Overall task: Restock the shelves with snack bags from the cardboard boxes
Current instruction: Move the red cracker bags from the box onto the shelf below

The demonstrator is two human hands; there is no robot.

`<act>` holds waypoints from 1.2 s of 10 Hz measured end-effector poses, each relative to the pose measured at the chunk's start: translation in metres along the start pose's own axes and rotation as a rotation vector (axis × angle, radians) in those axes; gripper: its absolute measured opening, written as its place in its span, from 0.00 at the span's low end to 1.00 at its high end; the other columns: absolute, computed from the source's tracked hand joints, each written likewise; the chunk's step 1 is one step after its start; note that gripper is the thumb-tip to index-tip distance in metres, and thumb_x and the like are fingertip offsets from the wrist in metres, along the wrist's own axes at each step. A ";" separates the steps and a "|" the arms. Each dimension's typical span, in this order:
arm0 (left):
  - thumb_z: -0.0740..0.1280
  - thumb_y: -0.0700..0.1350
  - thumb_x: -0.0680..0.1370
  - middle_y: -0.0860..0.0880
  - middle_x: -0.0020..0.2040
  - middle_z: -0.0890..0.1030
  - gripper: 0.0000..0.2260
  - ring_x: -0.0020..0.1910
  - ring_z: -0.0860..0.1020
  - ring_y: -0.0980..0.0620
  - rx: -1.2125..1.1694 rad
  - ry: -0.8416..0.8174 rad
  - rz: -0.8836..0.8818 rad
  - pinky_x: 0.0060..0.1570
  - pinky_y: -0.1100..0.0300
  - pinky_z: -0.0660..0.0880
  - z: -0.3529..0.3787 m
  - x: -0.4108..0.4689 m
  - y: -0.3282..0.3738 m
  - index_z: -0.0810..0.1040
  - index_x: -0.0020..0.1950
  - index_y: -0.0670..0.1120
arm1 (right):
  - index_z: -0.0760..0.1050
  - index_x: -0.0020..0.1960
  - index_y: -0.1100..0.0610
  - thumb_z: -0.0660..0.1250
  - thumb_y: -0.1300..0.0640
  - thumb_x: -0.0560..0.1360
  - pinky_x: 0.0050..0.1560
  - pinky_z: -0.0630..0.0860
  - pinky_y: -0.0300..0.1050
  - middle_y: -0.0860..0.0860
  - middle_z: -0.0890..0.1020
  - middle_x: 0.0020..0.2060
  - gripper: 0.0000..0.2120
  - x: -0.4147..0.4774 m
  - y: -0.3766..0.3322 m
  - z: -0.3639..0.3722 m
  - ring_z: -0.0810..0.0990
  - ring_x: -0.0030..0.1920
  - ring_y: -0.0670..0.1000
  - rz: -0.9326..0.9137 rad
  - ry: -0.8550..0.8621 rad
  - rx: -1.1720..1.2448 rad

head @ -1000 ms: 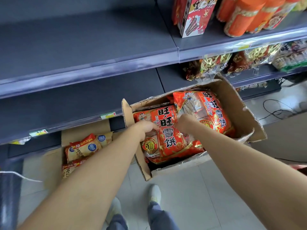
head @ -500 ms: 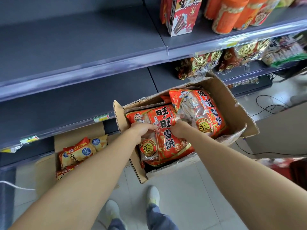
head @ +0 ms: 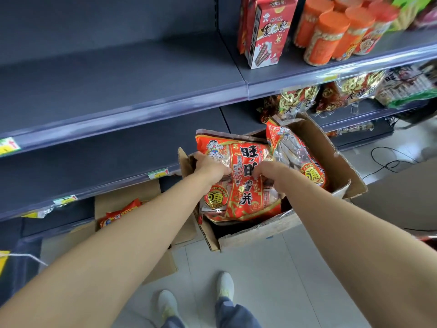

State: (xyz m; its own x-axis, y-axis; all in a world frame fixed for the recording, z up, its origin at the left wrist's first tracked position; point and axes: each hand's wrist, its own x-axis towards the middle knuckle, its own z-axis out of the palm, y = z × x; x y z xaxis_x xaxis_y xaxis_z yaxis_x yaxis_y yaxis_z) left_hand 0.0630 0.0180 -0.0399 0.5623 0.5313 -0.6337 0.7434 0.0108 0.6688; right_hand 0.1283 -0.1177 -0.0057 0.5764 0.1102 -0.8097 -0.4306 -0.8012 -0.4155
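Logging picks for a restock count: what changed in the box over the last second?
The left hand and right hand, already holding the front snack bag, have raised it, top end now above the rim of the cardboard box. The second bag stayed in the box; nothing let go.

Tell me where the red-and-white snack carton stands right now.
In the head view, the snack carton stands upright on the upper shelf, right of centre, just left of the orange-lidded canisters.

Both bare arms reach forward to mid-frame.
Left hand (head: 210,170) and right hand (head: 269,172), fingers curled, grip one bag (head: 246,204).
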 end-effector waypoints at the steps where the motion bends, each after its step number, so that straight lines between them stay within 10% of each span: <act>1: 0.72 0.43 0.73 0.43 0.69 0.65 0.35 0.68 0.67 0.45 0.027 0.044 0.077 0.63 0.58 0.65 -0.021 -0.014 0.017 0.54 0.72 0.42 | 0.67 0.64 0.62 0.62 0.61 0.79 0.63 0.66 0.52 0.59 0.72 0.66 0.15 -0.025 -0.015 -0.006 0.72 0.62 0.57 -0.046 0.019 0.034; 3: 0.71 0.39 0.74 0.49 0.53 0.72 0.26 0.53 0.74 0.49 -0.142 0.058 0.199 0.52 0.53 0.71 -0.082 -0.041 0.034 0.57 0.63 0.46 | 0.70 0.68 0.64 0.65 0.61 0.77 0.59 0.73 0.49 0.58 0.74 0.66 0.20 -0.062 -0.053 0.006 0.73 0.67 0.58 -0.248 0.052 0.047; 6: 0.72 0.44 0.73 0.44 0.63 0.71 0.26 0.59 0.74 0.44 -0.307 0.406 0.258 0.58 0.46 0.74 -0.212 -0.060 0.013 0.61 0.64 0.53 | 0.73 0.64 0.65 0.68 0.63 0.73 0.42 0.75 0.39 0.61 0.77 0.62 0.20 -0.105 -0.156 0.086 0.77 0.62 0.58 -0.571 0.010 0.043; 12: 0.71 0.37 0.74 0.44 0.59 0.76 0.24 0.57 0.77 0.45 -0.426 0.620 0.185 0.53 0.52 0.75 -0.572 -0.035 -0.139 0.65 0.66 0.43 | 0.66 0.67 0.52 0.71 0.43 0.50 0.61 0.73 0.59 0.50 0.78 0.57 0.47 -0.101 -0.382 0.438 0.74 0.62 0.58 -0.738 -0.119 -0.182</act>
State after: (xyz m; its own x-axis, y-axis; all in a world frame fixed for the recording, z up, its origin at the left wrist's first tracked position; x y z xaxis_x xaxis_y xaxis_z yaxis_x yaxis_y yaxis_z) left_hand -0.2679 0.4826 0.1119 0.2651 0.9320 -0.2471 0.3832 0.1333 0.9140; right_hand -0.0695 0.4352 0.0530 0.5867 0.7083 -0.3926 0.1635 -0.5784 -0.7992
